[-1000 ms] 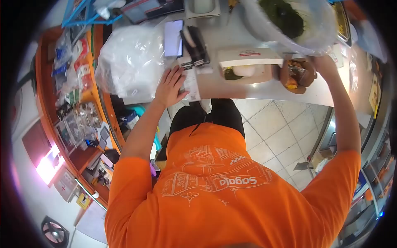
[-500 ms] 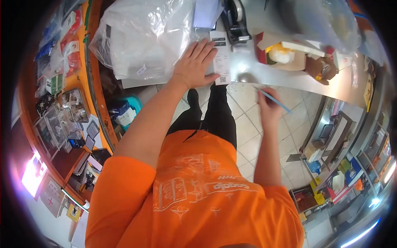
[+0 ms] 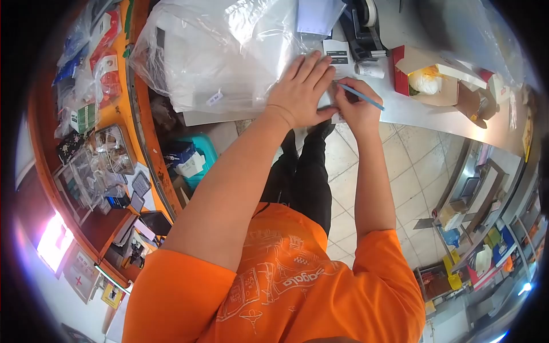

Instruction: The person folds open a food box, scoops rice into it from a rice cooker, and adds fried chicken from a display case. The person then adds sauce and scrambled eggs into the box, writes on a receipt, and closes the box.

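Fingers spread, my left hand (image 3: 303,88) lies flat at the counter's near edge, across the clear plastic bags (image 3: 217,74) and the left side of a printed receipt (image 3: 336,52). My right hand (image 3: 359,111) grips a light-blue pen (image 3: 366,97), its tip down at the receipt. Both hands cover much of the receipt's lower part, so any writing there is hidden. A curled strip of printed white paper (image 3: 370,70) rests just beyond the pen.
A black tape dispenser (image 3: 357,34) stands behind the receipt, beside some white paper slips (image 3: 317,17). To the right is an open red-and-white carton (image 3: 403,71) with a white-and-yellow item inside. Orange shelving (image 3: 130,114) runs along the left, near a teal bin (image 3: 207,157).
My right hand has come up and left from beside the counter, bringing the pen to the receipt. My left hand stays flat; the whole view has shifted slightly.
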Demonstrator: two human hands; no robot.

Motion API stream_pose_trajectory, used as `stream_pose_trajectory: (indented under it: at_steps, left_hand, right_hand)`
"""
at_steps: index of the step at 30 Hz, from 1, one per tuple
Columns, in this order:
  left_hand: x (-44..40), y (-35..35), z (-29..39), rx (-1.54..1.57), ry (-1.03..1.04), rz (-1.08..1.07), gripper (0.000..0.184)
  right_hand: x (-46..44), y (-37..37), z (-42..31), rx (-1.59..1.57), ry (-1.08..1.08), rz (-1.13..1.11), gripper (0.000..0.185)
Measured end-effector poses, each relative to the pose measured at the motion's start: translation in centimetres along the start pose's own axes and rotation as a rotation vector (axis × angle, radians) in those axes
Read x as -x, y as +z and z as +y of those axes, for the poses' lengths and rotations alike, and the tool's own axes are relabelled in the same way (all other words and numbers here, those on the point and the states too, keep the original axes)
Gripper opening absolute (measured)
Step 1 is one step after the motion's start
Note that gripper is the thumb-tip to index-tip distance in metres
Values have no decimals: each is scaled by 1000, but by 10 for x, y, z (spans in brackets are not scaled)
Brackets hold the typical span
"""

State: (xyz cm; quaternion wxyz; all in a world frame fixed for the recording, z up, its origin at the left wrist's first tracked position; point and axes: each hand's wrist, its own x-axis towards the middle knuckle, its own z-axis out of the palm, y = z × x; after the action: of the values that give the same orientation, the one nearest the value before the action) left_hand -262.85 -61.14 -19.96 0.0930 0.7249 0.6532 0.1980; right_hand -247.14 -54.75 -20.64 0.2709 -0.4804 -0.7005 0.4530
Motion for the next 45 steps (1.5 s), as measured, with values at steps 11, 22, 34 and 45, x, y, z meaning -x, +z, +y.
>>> stream_pose_trajectory:
  at_steps: [11, 22, 34, 45]
  left_hand:
    - [0, -2, 0, 26, -11, -29, 76]
    - [1, -2, 1, 2, 13, -12, 74]
    - [1, -3, 1, 5, 9, -28, 74]
    - [0, 0, -1, 18, 14, -36, 70]
  right_hand:
    - [14, -11, 0, 15, 1, -10, 14]
    - [24, -5, -1, 49, -51, 32, 11]
    - [22, -17, 0, 83, -84, -87, 13]
    - [4, -64, -49, 317, -118, 260, 10]
